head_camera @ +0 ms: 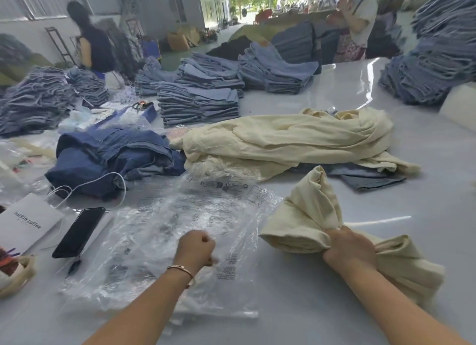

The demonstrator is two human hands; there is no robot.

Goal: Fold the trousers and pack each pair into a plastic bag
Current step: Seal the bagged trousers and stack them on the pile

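Note:
A folded pair of cream trousers (pixel 306 215) lies bunched on the white table, and my right hand (pixel 347 246) grips it in the middle. Beside it on the left lies a stack of clear printed plastic bags (pixel 159 241). My left hand (pixel 197 246) is curled into a fist on the top bag and pinches its edge. A loose heap of more cream trousers (pixel 288 136) lies behind, across the middle of the table. A crumpled pile of dark blue trousers (pixel 113 154) sits to its left.
A black phone (pixel 78 232) on a white cable and a white paper coffee bag (pixel 23 223) lie at the left. Stacks of folded blue jeans (pixel 198 105) fill the back and the right. Two people stand at the far side. A bare stretch of glossy table (pixel 386 319) shows at right.

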